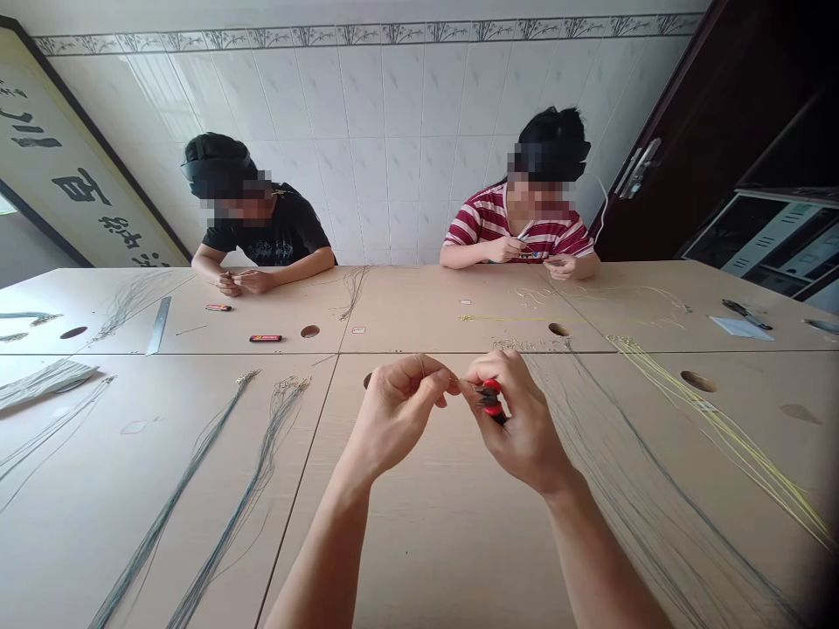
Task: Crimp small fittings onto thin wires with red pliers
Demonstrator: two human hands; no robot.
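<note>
My left hand point(401, 409) is closed in a pinch on a thin cord point(420, 365), with its fingertips near the middle of the view. Just to the right, my right hand point(517, 419) is wrapped round small pliers point(491, 402) with red and black handles. The fingertips of both hands nearly meet, and a fine strand runs between them. Both hands are above the table point(419, 542). The pliers' tips are too small to make out clearly.
Grey-green cord bundles point(190, 476) lie left, yellow cords point(727, 428) and grey cords point(629, 489) right. A metal ruler point(159, 325), red lighters point(266, 338) and a black knife point(744, 310) lie farther back. Two people point(262, 227) point(517, 218) sit across the table, handling small items.
</note>
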